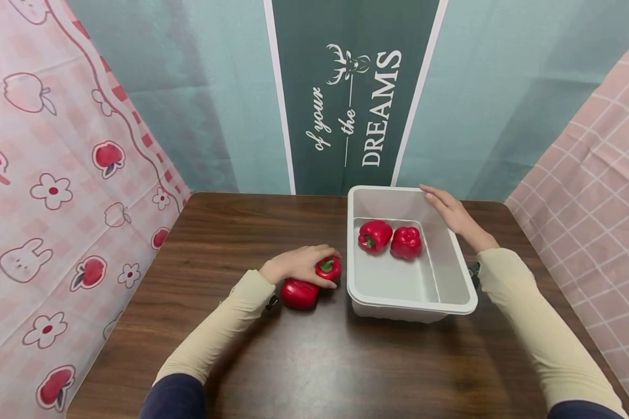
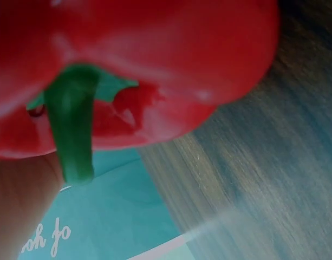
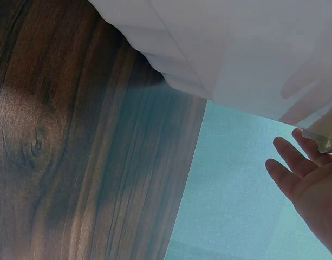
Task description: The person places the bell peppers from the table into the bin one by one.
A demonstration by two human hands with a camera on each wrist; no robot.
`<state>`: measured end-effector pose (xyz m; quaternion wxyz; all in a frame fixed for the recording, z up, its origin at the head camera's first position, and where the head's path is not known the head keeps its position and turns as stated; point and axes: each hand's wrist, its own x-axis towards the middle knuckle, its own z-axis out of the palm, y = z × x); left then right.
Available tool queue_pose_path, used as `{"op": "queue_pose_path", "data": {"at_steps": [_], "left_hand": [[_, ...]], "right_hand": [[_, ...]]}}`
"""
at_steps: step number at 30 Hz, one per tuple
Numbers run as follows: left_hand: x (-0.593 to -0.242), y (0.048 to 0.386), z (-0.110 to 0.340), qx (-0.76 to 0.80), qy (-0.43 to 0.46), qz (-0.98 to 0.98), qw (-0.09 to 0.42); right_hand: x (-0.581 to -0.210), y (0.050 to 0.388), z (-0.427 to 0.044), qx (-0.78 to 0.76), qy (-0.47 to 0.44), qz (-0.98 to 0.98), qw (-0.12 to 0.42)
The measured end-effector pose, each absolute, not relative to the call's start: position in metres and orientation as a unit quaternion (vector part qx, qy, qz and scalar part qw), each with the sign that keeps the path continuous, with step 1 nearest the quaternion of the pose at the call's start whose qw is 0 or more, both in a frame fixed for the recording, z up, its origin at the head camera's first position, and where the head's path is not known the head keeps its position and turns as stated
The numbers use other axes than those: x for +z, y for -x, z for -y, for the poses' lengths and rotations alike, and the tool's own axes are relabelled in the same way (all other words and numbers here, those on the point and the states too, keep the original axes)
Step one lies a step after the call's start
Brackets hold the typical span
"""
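Note:
The left hand (image 1: 306, 265) curls round a red bell pepper (image 1: 328, 267) beside the bin's left wall, thumb on the near side. Another red pepper (image 1: 299, 294) lies under and in front of that hand; a red pepper (image 2: 171, 49) with a green stem fills much of the left wrist view. Two more peppers, one (image 1: 375, 235) showing its stem and one (image 1: 406, 242) to its right, lie inside the white bin (image 1: 393, 285). At the bin's far right corner the right hand (image 1: 453, 215) rests on the rim; its fingers (image 3: 287, 157) look extended in the right wrist view.
The bin stands on a dark wooden table (image 1: 293, 361), right of the middle. Behind the table hangs a teal cloth (image 1: 230, 116) with lettering. Patterned cloths hang on the left (image 1: 47, 233) and on the right (image 1: 597, 192).

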<state>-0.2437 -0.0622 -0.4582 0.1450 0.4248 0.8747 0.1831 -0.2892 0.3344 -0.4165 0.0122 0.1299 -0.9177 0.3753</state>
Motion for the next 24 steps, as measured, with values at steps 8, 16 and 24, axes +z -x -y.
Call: {"op": "queue_pose_path", "data": {"at_steps": [8, 16, 24], "left_hand": [[-0.4564, 0.2445, 0.0627, 0.181, -0.43, -0.874, 0.133], [-0.4519, 0.2455, 0.0646, 0.189, -0.427, -0.876, 0.123], [-0.4492, 0.2471, 0.066, 0.191, -0.431, -0.874, 0.121]], "right_hand": [[-0.417, 0.2898, -0.3341, 0.375, -0.133, 0.917, 0.014], [-0.4178, 0.287, -0.3325, 0.375, -0.126, 0.918, 0.01], [-0.4209, 0.2853, -0.3327, 0.377, -0.129, 0.917, 0.015]]}}
